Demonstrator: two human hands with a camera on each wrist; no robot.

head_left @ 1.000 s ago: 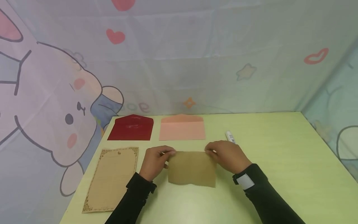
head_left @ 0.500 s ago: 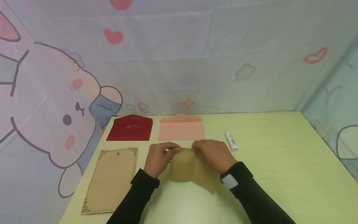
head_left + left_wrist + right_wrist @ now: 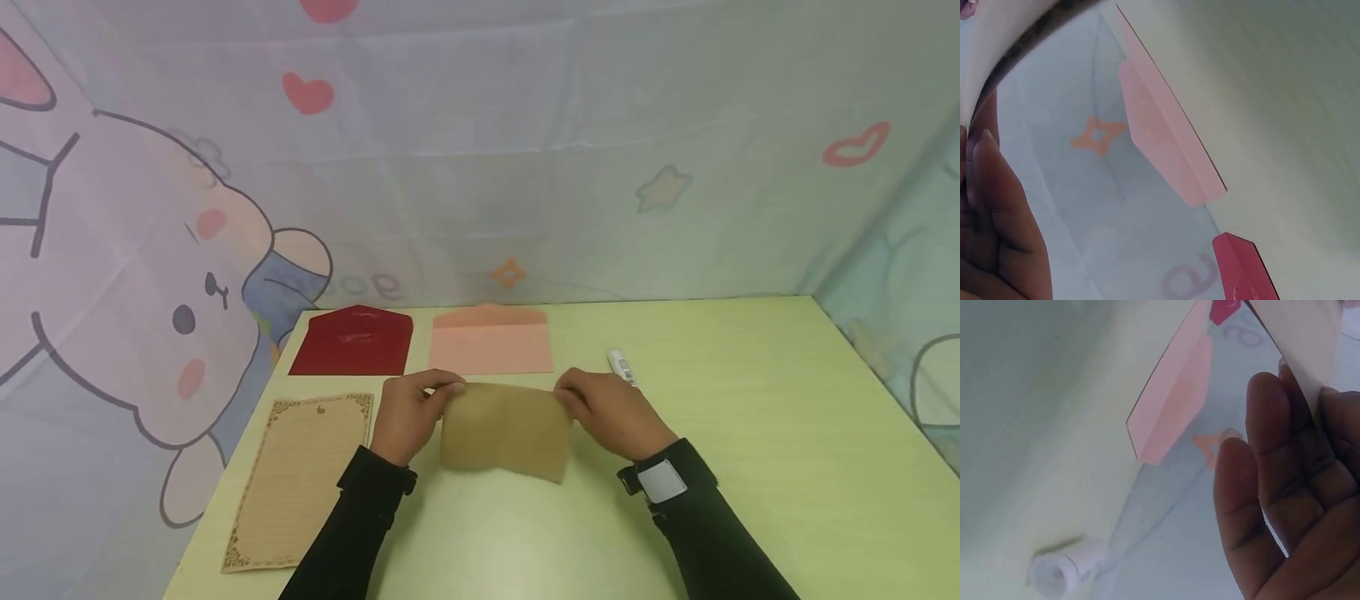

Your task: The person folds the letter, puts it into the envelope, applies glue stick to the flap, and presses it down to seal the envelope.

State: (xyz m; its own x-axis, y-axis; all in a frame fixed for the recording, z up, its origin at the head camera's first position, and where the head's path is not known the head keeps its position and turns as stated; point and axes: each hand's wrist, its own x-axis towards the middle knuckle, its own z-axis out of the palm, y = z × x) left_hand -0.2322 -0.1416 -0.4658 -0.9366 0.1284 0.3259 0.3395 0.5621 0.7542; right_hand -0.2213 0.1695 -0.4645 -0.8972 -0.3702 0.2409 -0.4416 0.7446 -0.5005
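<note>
A plain brown sheet of paper (image 3: 504,429) hangs between my two hands in the head view, its lower edge slightly wavy. My left hand (image 3: 408,415) pinches its upper left corner between thumb and fingers. At the upper right corner my right hand (image 3: 618,414) pinches it the same way. The left wrist view shows the sheet (image 3: 1019,37) curving away from the fingers, with a dark patterned border along one edge. In the right wrist view the paper (image 3: 1300,344) runs down into my grip, while some fingers stand extended beside it.
A red envelope (image 3: 351,343) and a pink envelope (image 3: 491,346) lie with flaps up at the table's back edge. A bordered letter sheet (image 3: 300,479) lies left of my left forearm. Behind my right hand is a white glue stick (image 3: 621,367), partly hidden.
My right hand moved left, bending the sheet, then back right, spreading it again. Sheet and hands now appear a little higher in the head view than a second ago.
</note>
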